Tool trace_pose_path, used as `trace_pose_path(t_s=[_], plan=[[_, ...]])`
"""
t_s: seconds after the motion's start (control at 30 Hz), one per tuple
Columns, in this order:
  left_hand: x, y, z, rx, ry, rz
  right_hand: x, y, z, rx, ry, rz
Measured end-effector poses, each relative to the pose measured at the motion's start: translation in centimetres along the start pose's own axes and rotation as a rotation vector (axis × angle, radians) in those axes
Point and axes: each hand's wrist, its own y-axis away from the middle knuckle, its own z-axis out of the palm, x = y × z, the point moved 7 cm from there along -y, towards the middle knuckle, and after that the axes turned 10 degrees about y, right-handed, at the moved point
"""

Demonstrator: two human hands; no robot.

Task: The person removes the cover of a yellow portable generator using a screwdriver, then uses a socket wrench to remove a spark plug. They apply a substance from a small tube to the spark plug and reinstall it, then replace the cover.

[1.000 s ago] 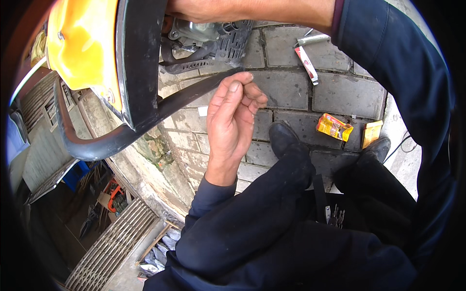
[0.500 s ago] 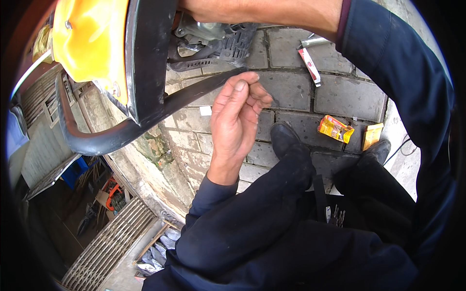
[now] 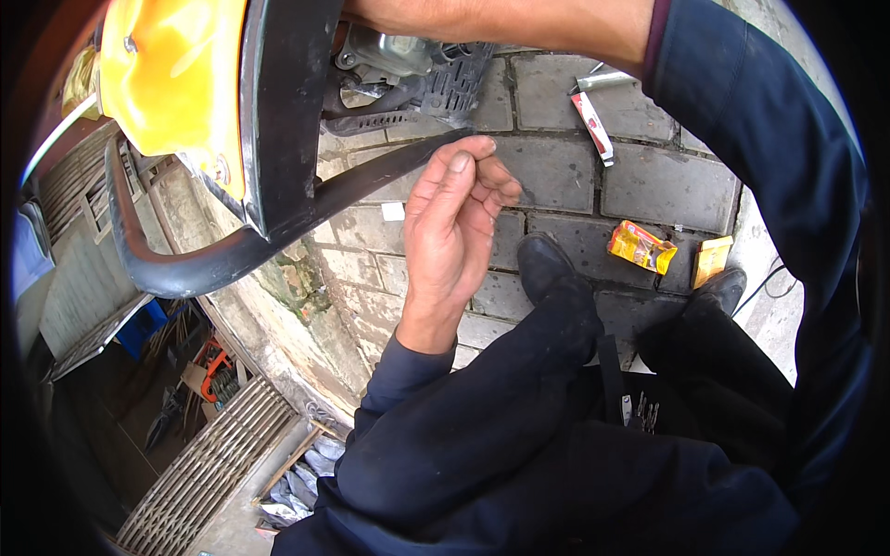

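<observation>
My left hand [image 3: 454, 222] is raised at the middle of the view, palm up, over the paved ground. Its fingers curl and the thumb presses against the forefinger; anything held there is too small or too hidden to make out. Behind the fingertips runs a black bent tube [image 3: 209, 269], part of a machine with a yellow cover [image 3: 171, 83] and a black panel [image 3: 292, 111]. From the right, my right arm reaches across the top to the machine's far side. Only the wrist end of my right hand [image 3: 371, 11] shows there; its fingers are hidden. Below it is a grey metal casing [image 3: 389, 54].
On the paving lie a red-and-white box [image 3: 591, 128], a silvery tube [image 3: 607, 80], a yellow-red packet [image 3: 642, 246] and a yellow box [image 3: 712, 261], near my shoes. A folding metal grille [image 3: 209, 463] and a stone ledge stand at the left.
My right wrist has shifted slightly up at the top edge, showing more of the grey casing. My left hand has stayed in place.
</observation>
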Motion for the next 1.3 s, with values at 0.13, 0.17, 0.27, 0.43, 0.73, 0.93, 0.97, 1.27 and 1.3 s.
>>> trace_pose_path(t_s=[0.13, 0.17, 0.27, 0.43, 0.73, 0.93, 0.97, 1.27, 1.3], plan=[[-0.06, 0.02, 0.05, 0.006, 0.001, -0.002, 0.04, -0.02, 0.09, 0.000, 0.003, -0.003], [-0.07, -0.01, 0.07, 0.006, 0.005, -0.003, 0.06, 0.01, 0.09, -0.001, 0.002, -0.002], [-0.11, -0.06, 0.07, 0.011, 0.008, -0.005, 0.17, 0.11, -0.09, 0.000, 0.001, -0.011], [-0.07, -0.09, 0.07, 0.010, 0.007, -0.001, 0.29, 0.11, -0.20, -0.002, 0.000, -0.016], [0.00, -0.03, -0.06, 0.018, 0.006, 0.002, 0.25, -0.10, 0.08, -0.020, 0.004, -0.011], [0.08, -0.11, 0.06, 0.025, -0.007, 0.009, 0.59, -0.01, -0.24, -0.054, 0.010, -0.027], [0.05, -0.08, 0.05, 0.036, -0.009, 0.014, 0.65, -0.04, -0.24, -0.056, 0.013, -0.027], [-0.11, -0.10, 0.26, 0.051, -0.007, 0.011, 0.58, 0.06, -0.35, -0.085, 0.022, -0.024], [-0.11, -0.10, 0.21, 0.058, -0.009, 0.010, 0.54, 0.05, -0.35, -0.088, 0.022, -0.024]])
